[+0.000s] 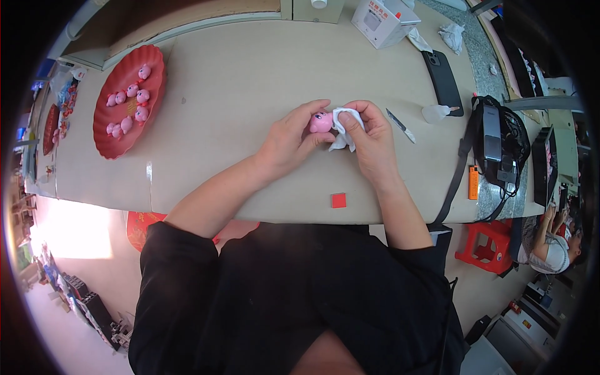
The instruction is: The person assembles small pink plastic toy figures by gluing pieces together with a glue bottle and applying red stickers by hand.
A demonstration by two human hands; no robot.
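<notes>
Wiping seems under way, unfinished: the left hand [289,139] grips a pink figurine [320,123] while the right hand [376,139] pinches a white cloth [342,139] against it. The figurine is between both hands, over the worktop [225,75]; whether similar figurines [142,95] in the red scalloped tray [111,84] are wiped, I cannot tell.

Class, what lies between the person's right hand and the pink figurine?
In the head view, a white cloth or tissue lies between the right hand, which pinches it, and the pink figurine.

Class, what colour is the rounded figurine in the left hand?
Mostly pink: the rounded figurine shows best in head view.
</notes>
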